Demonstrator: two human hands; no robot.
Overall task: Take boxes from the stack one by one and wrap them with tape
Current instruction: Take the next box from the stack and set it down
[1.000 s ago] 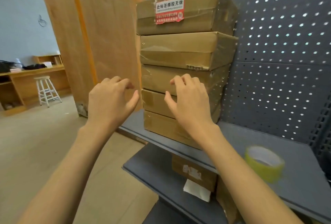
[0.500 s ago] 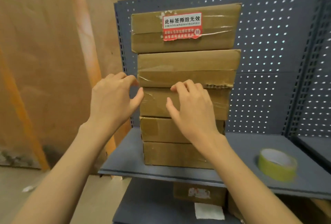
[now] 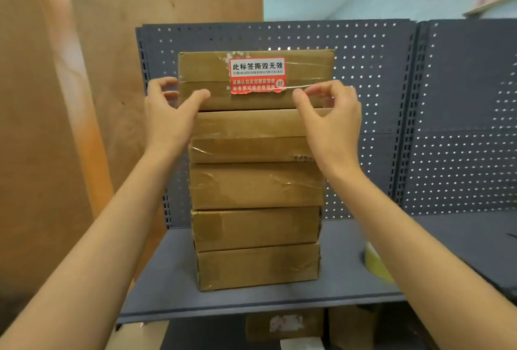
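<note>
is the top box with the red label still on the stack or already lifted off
On the stack. The top box rests flat on the box below, no gap showing; both hands are only at its ends.

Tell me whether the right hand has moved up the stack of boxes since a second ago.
Yes. The right hand has risen from the third box down to the lower right edge of the top box, the one with the red label.

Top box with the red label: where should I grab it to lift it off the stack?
Grip the top box by its two short ends, one hand per side, coming in from left and right. It is wide and flat and overhangs the box below on the left, leaving room for fingers beneath.
</note>
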